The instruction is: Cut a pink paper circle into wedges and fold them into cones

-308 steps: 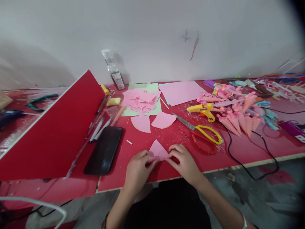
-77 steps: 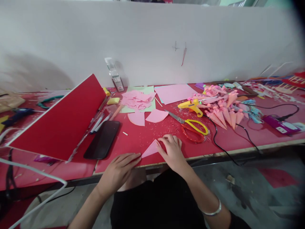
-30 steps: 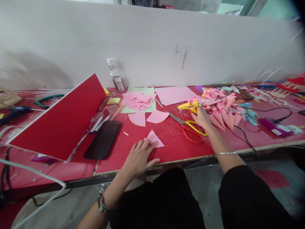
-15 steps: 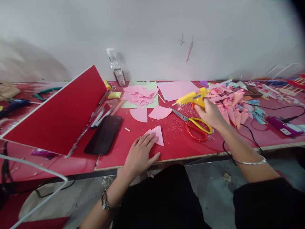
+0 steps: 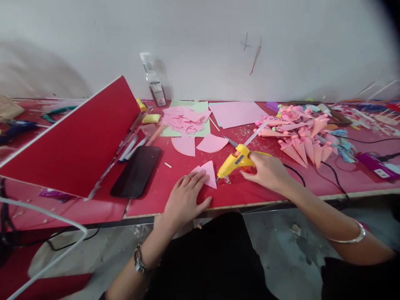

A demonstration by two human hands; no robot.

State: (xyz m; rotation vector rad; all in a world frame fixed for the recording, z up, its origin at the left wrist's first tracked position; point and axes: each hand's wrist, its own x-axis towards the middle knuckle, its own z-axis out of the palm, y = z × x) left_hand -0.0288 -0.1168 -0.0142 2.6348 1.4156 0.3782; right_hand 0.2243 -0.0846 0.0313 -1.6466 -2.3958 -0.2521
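Observation:
My left hand [image 5: 187, 198] lies flat with fingers stretched over a pink paper piece [image 5: 210, 174], pressing it on the red tabletop. Part of the paper is hidden under the fingers. In my right hand [image 5: 265, 171] is a yellow glue gun [image 5: 235, 161], its nozzle pointing down at the paper's right corner. Whether the tip touches the paper I cannot tell. Scissors [image 5: 230, 141] lie mostly hidden behind the glue gun and my right hand. Two pink fan-shaped pieces, one left [image 5: 184, 146] and one right [image 5: 212, 143], rest just beyond.
A black phone [image 5: 136, 171] and a leaning red board [image 5: 75, 141] stand at left. Pink paper scraps [image 5: 186, 119], pink sheets [image 5: 239, 113] and a bottle [image 5: 154, 83] are at the back. Pink paper cones [image 5: 303, 137] pile up at right near a purple power strip [image 5: 376, 166].
My right hand has brought the glue gun down and left, from above the scissors to the corner of the paper. My left hand has stayed on the paper.

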